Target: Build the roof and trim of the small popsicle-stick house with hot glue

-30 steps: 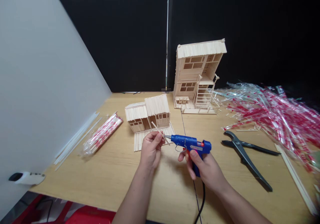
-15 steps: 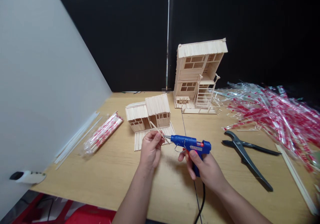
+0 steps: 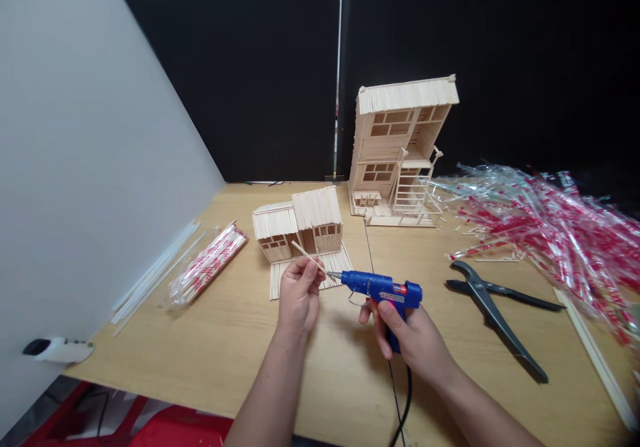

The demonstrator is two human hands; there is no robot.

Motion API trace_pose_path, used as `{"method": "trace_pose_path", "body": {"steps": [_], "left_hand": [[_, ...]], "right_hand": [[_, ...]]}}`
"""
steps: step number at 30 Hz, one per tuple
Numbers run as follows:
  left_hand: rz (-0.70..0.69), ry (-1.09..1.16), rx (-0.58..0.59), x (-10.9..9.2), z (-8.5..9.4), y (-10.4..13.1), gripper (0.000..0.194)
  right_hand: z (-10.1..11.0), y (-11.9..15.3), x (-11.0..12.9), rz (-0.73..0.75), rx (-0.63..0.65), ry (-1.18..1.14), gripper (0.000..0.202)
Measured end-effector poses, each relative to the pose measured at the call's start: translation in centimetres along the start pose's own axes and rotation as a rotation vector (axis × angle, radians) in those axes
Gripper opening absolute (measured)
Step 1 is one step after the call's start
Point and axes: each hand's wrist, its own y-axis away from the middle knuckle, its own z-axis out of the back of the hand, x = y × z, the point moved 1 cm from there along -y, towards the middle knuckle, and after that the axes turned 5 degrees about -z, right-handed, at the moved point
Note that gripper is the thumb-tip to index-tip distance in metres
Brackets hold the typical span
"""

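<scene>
Between thumb and fingers, my left hand [image 3: 300, 294] pinches a thin wooden stick [image 3: 303, 250] that slants up to the left. My right hand [image 3: 407, 334] is wrapped round the handle of a blue glue gun [image 3: 373, 285]. The gun points left, its metal nozzle at the stick's lower end, close to my left fingertips. Just behind my left hand stands a small house of wooden sticks [image 3: 317, 210] on a slatted base, which my hand partly hides. A taller two-storey stick house [image 3: 390, 140] stands farther back on the right.
Glue sticks [image 3: 155, 274] and a plastic-wrapped bundle [image 3: 210, 264] lie left. Black pliers [image 3: 493, 314], crumpled red and clear wrappers [image 3: 550, 227] and long wooden sticks [image 3: 595, 354] lie right. A black cable [image 3: 407, 400] hangs from the gun. A dark panel [image 3: 240, 67] stands behind.
The stick in my left hand has tilted, its upper end now farther left and its lower end still near the nozzle. The view has shifted slightly.
</scene>
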Motion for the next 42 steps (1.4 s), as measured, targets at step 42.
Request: {"method": "trace_pose_path", "body": {"steps": [42], "left_hand": [[-0.151, -0.139, -0.04, -3.0, 0.2, -2.1, 0.034]], "right_hand": [[1.0, -1.3, -1.1, -0.305, 0.327, -0.021, 0.059]]}}
